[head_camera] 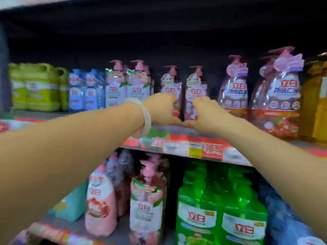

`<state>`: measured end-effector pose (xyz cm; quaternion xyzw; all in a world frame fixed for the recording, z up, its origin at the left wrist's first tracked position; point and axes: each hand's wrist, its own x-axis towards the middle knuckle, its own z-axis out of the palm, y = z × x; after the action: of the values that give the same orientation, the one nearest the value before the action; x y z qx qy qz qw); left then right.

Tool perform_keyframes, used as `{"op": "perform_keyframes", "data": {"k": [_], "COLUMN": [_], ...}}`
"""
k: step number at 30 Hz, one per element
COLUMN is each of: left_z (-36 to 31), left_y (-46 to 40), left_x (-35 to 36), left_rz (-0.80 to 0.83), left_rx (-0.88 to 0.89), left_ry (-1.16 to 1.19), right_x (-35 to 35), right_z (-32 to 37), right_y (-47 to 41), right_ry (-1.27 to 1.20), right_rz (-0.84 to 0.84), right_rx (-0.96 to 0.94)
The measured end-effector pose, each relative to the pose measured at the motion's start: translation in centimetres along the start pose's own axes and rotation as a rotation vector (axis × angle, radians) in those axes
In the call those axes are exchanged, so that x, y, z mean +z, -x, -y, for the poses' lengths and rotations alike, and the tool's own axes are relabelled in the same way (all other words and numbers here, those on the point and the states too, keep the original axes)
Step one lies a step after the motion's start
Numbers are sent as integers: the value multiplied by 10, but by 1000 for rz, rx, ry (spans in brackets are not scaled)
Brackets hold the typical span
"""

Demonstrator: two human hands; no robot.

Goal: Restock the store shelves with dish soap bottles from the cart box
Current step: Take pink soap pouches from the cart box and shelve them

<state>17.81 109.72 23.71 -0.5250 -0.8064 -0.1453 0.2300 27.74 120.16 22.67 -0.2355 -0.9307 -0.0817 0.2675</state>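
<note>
Two pink pump bottles of dish soap stand side by side on the upper shelf [177, 133]. My left hand [161, 109], with a pale bangle on the wrist, grips the left bottle [170, 85] around its lower body. My right hand [206, 111] grips the right bottle [196, 85] the same way. Both bottles are upright, their bases hidden behind my hands. The cart box is out of view.
Left of the two bottles stand more pink pump bottles [126, 85], blue bottles [83, 91] and green jugs [35, 87]. To the right are larger pink bottles [276, 89] and a yellow jug [316, 101]. The lower shelf holds pink bottles [146, 200] and green bottles [221, 209].
</note>
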Motion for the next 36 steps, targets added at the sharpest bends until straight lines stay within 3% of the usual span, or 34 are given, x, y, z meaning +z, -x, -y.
{"op": "perform_keyframes", "data": {"k": [9,17,29,36], "left_z": [246,399,606,708], "left_y": [221,408,513,529], "left_x": [-33,-19,-21,-58], "left_rz": [241,508,508,412], "left_rx": [-364,-705,-1112,-1264], "left_ry": [-313,-365,-264,-208], "right_x": [81,173,272,280], "right_z": [312,554,800,935], "right_y": [-11,32,-33,-84], "right_ry": [-175,-203,-222,-283], "right_rz": [197,487,659,606], "right_rx": [-420,-771,-1000,-1090]}}
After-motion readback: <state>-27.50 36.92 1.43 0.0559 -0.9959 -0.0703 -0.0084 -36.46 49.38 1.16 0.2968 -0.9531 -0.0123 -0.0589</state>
